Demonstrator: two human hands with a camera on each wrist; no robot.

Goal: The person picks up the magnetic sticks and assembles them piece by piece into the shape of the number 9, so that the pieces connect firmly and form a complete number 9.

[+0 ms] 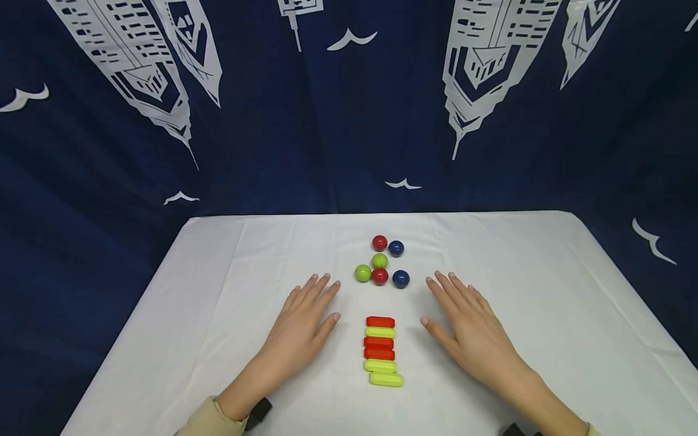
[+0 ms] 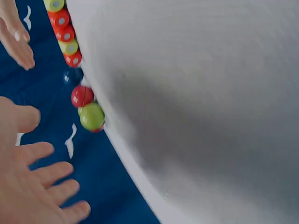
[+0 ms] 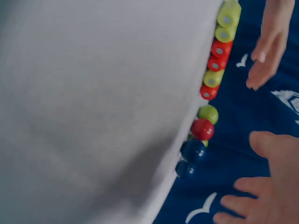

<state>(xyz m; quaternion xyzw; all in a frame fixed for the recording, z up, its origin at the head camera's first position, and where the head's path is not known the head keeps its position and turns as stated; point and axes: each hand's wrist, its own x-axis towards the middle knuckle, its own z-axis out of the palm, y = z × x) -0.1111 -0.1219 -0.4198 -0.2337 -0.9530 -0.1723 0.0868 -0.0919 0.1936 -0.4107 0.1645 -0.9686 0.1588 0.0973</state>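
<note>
My left hand (image 1: 297,330) is left of a column of short sticks, fingers spread and holding nothing. On the other side my right hand (image 1: 474,333) has its fingers extended, also holding nothing. Between them lie three red sticks (image 1: 378,343) and three yellow-green sticks (image 1: 386,379), side by side. Farther back sit glossy balls in a loose cluster: two red balls (image 1: 379,277), two green balls (image 1: 362,273) and two dark blue balls (image 1: 400,279). In the right wrist view, the sticks' ends show grey metallic discs (image 3: 219,51).
A white cloth (image 1: 262,260) covers the table, its far edge running behind the balls. Beyond hangs a dark blue curtain (image 1: 327,121) printed with white buildings and birds. Black wrist straps (image 1: 259,413) and a beige sleeve (image 1: 212,421) show at the near edge.
</note>
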